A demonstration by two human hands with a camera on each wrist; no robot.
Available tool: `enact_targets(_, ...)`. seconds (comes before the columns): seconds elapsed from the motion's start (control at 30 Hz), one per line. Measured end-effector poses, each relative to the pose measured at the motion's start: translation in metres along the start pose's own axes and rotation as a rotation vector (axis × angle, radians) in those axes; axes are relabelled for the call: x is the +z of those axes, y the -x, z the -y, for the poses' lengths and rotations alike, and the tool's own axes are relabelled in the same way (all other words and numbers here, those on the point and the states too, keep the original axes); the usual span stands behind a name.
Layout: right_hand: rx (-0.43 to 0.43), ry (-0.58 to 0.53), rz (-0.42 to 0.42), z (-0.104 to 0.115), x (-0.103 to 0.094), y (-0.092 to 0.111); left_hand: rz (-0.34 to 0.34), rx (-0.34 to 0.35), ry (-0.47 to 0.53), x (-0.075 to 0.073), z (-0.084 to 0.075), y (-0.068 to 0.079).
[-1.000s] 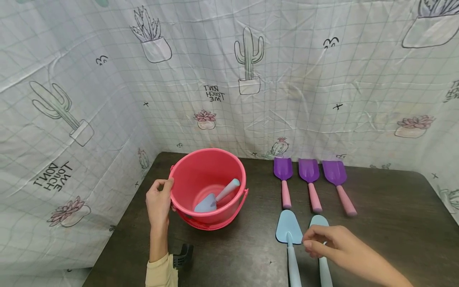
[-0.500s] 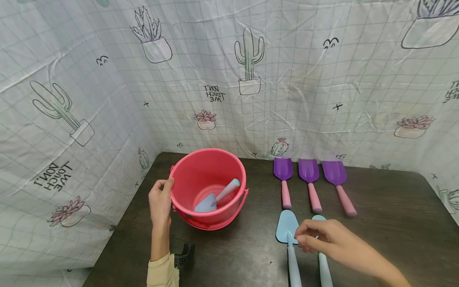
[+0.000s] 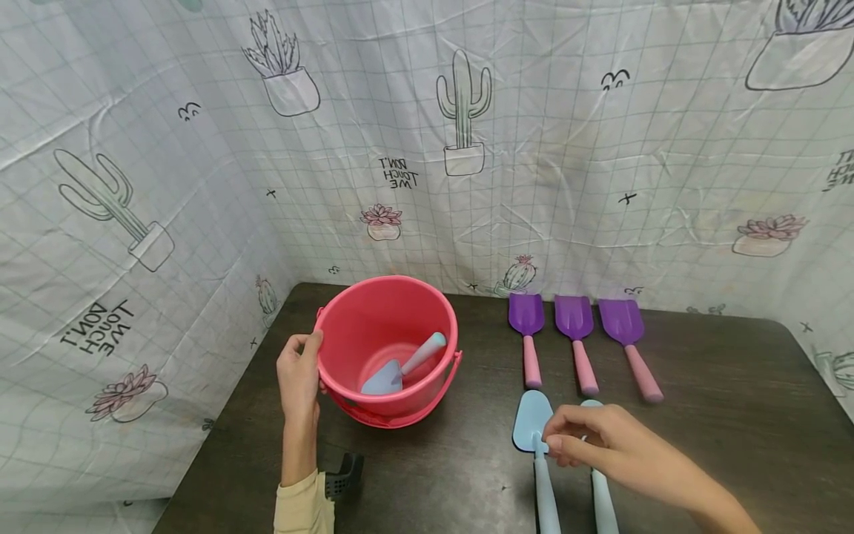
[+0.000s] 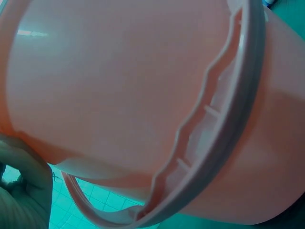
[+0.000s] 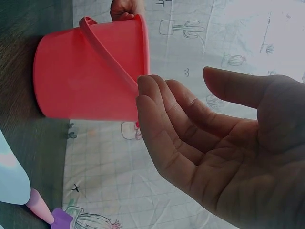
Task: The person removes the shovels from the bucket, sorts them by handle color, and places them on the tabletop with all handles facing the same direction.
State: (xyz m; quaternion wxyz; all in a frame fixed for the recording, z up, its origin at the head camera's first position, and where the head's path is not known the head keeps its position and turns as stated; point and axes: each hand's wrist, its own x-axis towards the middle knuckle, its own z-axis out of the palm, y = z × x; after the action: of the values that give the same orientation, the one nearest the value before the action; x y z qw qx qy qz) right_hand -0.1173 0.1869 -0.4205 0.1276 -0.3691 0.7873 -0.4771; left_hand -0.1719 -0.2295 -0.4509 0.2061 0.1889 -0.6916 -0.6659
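Note:
My left hand [image 3: 298, 378] grips the rim of a red bucket [image 3: 380, 315] at its left side, thumb over the edge. Inside the bucket leans a pale trowel [image 3: 385, 378], its handle against the right wall. The bucket's handle [image 4: 248, 95] hangs down in the left wrist view. Over two light blue trowels on the table hovers my right hand [image 3: 597, 437], partly covering both the left trowel [image 3: 531, 411] and the right trowel [image 3: 603, 504]. In the right wrist view its fingers [image 5: 181, 124] bend loosely, the thumb stands apart, and nothing is held.
Behind the blue trowels lie three purple toy shovels with pink handles: a left shovel [image 3: 526, 315], a middle shovel [image 3: 574, 317] and a right shovel [image 3: 622, 320]. A patterned curtain [image 3: 547, 148] encloses the dark table [image 3: 734, 415] at the back and sides.
My right hand has moved left, from over the right blue trowel toward the left one. My left hand keeps its hold on the bucket, which stays in place.

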Motion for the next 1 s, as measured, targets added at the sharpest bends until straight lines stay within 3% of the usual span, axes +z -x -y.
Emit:
enact_targets(0.27, -0.046, 0.011, -0.017, 0.005, 0.001, -0.008, 0.002, -0.013, 0.004, -0.001, 0.001, 0.000)
enact_targets(0.8, 0.003, -0.088, 0.009, 0.025, 0.003, -0.030, 0.019, -0.014, 0.048, -0.001, 0.003, -0.001)
enact_targets(1.0, 0.023, -0.074, 0.003, 0.031, 0.003, -0.038, 0.024, 0.003, 0.039, -0.001, 0.004, -0.001)
